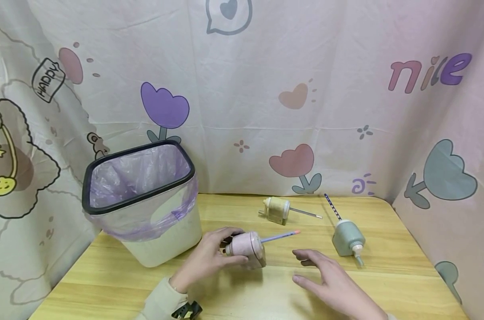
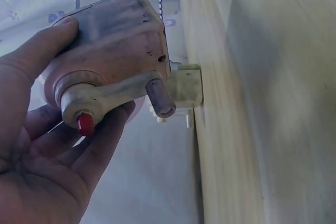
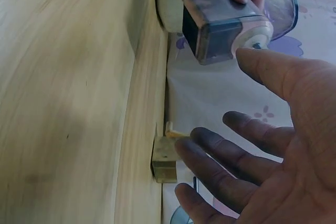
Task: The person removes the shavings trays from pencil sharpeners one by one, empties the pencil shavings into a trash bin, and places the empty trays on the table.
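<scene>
My left hand (image 1: 211, 258) grips a pink hand-crank pencil sharpener (image 1: 245, 245) above the table, fingers on one side and thumb on the other. A blue pencil (image 1: 281, 236) with a pinkish end sticks out of its front, pointing right. In the left wrist view its crank handle (image 2: 123, 92) faces the wrist, and a small red tip (image 2: 85, 124) pokes from the hub. To the right, my right hand (image 1: 326, 278) hovers with fingers spread, holding nothing. In the right wrist view, the sharpener's clear shavings box (image 3: 216, 40) lies beyond the right thumb.
A white bin (image 1: 166, 246) with a black rim and purple liner stands at the left. Toward the back is a yellow sharpener (image 1: 277, 210) holding a dark pencil (image 1: 306, 213). At the right sits a grey-green sharpener (image 1: 347, 238) with a striped pencil (image 1: 333, 207). A printed curtain hangs behind.
</scene>
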### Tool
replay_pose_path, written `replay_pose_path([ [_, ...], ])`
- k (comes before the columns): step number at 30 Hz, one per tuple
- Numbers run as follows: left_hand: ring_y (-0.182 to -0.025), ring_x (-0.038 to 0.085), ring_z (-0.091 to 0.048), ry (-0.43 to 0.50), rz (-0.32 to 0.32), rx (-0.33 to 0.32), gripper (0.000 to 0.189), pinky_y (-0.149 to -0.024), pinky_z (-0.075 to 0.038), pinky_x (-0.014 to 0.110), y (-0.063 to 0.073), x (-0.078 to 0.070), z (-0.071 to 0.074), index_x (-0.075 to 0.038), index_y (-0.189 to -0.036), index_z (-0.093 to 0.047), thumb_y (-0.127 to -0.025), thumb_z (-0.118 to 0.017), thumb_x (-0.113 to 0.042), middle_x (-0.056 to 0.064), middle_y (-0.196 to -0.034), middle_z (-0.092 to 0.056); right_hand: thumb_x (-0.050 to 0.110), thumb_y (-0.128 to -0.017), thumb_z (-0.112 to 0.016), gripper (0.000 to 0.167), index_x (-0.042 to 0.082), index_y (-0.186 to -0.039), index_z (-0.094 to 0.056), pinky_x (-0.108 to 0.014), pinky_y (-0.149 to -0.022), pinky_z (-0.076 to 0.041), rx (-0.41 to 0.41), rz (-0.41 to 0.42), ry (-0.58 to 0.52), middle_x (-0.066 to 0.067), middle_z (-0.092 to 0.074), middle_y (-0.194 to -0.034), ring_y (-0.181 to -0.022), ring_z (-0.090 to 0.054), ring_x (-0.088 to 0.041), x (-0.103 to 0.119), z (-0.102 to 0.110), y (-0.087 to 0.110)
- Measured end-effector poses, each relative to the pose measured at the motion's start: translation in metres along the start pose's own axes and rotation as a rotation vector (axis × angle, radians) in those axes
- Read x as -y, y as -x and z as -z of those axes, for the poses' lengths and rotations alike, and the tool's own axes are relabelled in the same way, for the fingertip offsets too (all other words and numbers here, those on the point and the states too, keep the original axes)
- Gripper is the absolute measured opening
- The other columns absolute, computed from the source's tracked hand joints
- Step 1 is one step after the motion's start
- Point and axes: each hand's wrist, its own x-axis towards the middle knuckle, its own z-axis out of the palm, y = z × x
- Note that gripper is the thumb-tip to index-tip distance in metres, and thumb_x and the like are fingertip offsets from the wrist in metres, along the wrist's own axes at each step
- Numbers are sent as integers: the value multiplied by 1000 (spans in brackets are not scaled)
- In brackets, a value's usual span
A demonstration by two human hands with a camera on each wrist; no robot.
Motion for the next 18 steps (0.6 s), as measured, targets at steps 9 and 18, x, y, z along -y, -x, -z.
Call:
replay_pose_path([
  [9, -90, 6, -67, 25, -19, 10, 56, -77, -59, 23, 0, -9, -1, -17, -131, -71, -84, -92, -40, -1, -117, -77, 48, -99, -76, 51, 21, -141, -66, -41, -96, -62, 1, 37, -26, 4, -73, -135, -116, -74, -20, 8, -6, -7],
  [18, -90, 3, -67, 45, -29, 9, 54, -77, -59, 22, 0, -13, -3, -21, -130, -72, -85, -92, -42, -4, -115, -78, 51, -97, -77, 54, 22, -142, -65, -47, -98, -62, 1, 47, -55, 5, -72, -137, -117, -74, -21, 16, -11, -12],
])
